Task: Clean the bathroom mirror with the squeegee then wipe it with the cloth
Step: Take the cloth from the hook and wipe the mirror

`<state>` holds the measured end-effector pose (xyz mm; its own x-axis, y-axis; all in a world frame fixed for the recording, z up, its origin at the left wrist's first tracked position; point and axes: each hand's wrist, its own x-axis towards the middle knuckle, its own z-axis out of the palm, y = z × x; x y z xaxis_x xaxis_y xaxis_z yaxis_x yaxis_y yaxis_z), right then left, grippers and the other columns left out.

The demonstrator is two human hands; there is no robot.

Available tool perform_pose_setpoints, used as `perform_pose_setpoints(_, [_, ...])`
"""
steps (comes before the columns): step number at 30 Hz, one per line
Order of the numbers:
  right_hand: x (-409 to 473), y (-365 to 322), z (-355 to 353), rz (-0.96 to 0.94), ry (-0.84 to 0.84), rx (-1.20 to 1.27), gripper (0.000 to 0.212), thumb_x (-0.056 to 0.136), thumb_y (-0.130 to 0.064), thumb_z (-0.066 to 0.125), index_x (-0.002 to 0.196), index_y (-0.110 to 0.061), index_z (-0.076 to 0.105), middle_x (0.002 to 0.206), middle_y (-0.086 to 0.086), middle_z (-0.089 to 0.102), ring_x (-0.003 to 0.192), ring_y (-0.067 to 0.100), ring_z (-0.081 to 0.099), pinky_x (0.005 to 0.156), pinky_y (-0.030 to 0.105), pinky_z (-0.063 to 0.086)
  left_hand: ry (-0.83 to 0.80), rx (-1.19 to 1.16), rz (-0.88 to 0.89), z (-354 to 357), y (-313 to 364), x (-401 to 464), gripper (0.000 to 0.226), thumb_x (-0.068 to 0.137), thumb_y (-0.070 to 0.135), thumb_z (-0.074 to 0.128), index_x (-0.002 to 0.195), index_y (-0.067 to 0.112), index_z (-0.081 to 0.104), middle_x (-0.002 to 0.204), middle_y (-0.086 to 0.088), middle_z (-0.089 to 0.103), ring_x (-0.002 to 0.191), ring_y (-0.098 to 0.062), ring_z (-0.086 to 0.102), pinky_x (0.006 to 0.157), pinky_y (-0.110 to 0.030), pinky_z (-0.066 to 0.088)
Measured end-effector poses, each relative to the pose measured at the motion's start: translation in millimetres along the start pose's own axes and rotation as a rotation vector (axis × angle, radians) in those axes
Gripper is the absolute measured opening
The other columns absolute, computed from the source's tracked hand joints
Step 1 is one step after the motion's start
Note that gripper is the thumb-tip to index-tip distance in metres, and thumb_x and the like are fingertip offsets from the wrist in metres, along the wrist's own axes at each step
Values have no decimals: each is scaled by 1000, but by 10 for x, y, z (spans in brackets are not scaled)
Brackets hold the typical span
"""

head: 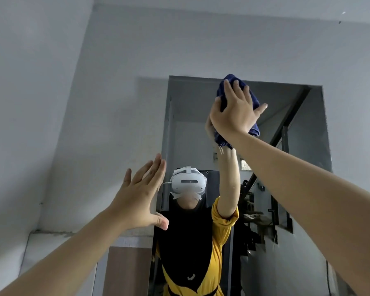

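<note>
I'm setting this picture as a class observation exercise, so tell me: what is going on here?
A person is cleaning a wall mirror. The right hand presses a bunched dark blue cloth flat against the glass near the mirror's top edge. The left hand is raised, open and empty, near the mirror's left edge. No squeegee is in view, so this looks like the wiping stage. The mirror reflects the person, who wears a white headset.
</note>
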<state>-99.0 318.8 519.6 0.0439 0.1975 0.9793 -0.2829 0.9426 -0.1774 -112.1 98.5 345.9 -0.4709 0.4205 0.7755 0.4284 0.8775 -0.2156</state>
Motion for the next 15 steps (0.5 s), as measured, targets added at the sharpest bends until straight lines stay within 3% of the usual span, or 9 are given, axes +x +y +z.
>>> perform_pose_setpoints(9, [-51,-691,287,-226,-130,-77,59,91,-31,39,148,-25,27,158,0,25,146,25,15,110,65,-1,-57,62,11,-13,2,23,151,43,79,65,128,23,-45,138,5,-51,133,-12,-36,109,-49,-11])
perform_pose_setpoints(15, [-68,-665,310,-634,-173,-133,48,95,-36,37,142,-33,39,151,-3,40,141,27,30,107,64,14,-71,100,-3,-45,21,13,149,44,80,63,128,22,-46,136,5,-53,133,-13,-35,109,-48,-11])
